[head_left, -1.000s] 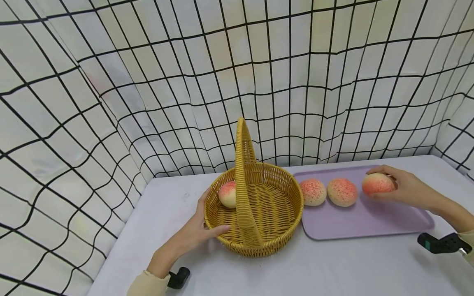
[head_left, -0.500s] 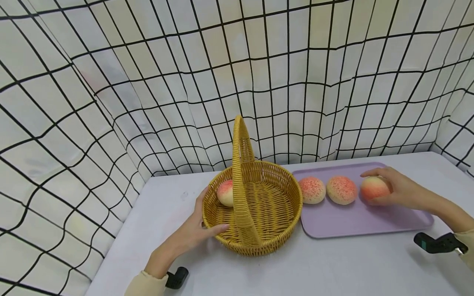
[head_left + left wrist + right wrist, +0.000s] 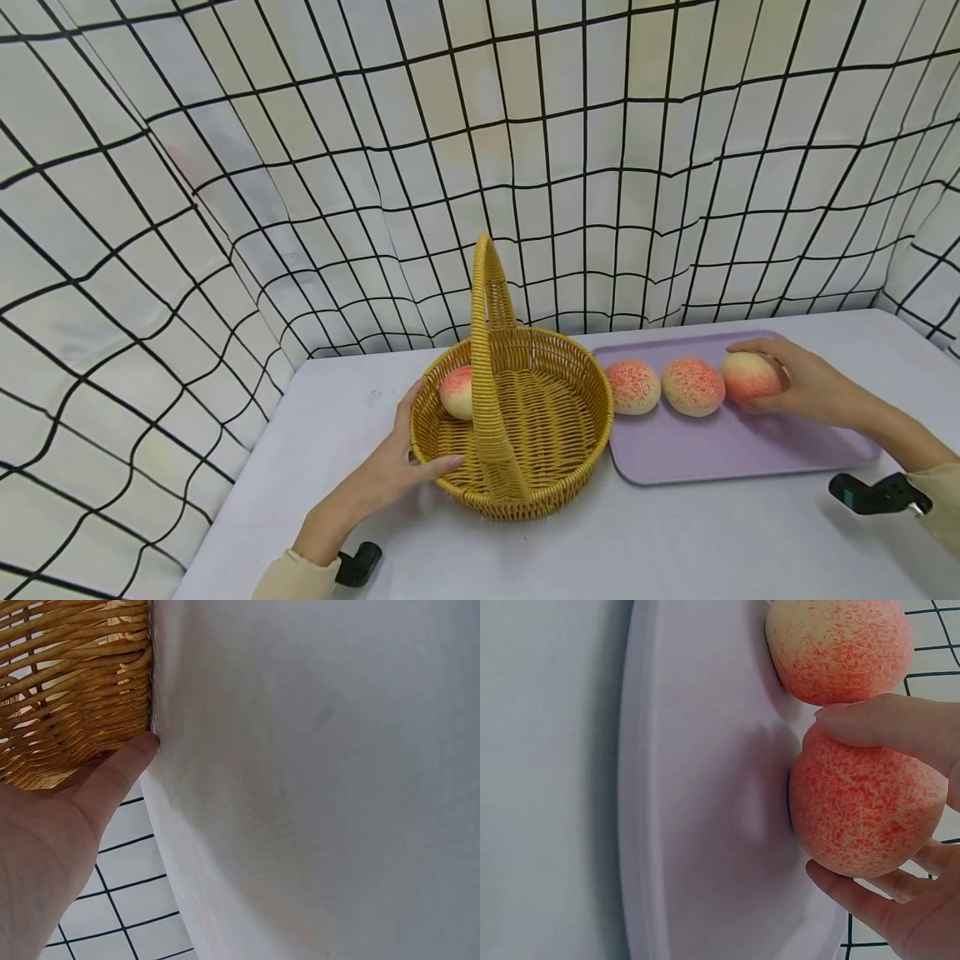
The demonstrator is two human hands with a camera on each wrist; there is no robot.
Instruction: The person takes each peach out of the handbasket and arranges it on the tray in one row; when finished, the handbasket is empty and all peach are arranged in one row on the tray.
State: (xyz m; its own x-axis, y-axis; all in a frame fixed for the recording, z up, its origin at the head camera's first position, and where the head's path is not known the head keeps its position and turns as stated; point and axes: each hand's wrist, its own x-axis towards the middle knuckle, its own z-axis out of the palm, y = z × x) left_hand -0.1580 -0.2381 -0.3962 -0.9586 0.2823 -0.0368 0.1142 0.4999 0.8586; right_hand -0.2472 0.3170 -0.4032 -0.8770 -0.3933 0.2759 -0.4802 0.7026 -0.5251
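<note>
In the head view a golden wicker basket (image 3: 551, 483) with a tall arched handle stands on the table. My left hand (image 3: 390, 462) holds its left side, the thumb over the rim and the fingers along the outer wall. One peach (image 3: 456, 392) lies inside, partly behind the handle. On the purple tray to the right, my right hand (image 3: 813, 383) grips a cream-and-red peach (image 3: 752, 377) from its right side. The right wrist view shows thumb and fingers around this peach (image 3: 866, 799), low over the tray. Its neighbour, a speckled peach (image 3: 693, 387), is right beside it.
Another speckled peach (image 3: 633, 387) sits at the left end of the purple tray (image 3: 750, 454), close to the basket. A white cloth covers the table (image 3: 637, 542). White walls with a black grid (image 3: 585, 192) rise behind and at the sides.
My right hand has shifted the peach slightly left, up against the neighbouring peach, and turned it a little. My left hand stays on the basket.
</note>
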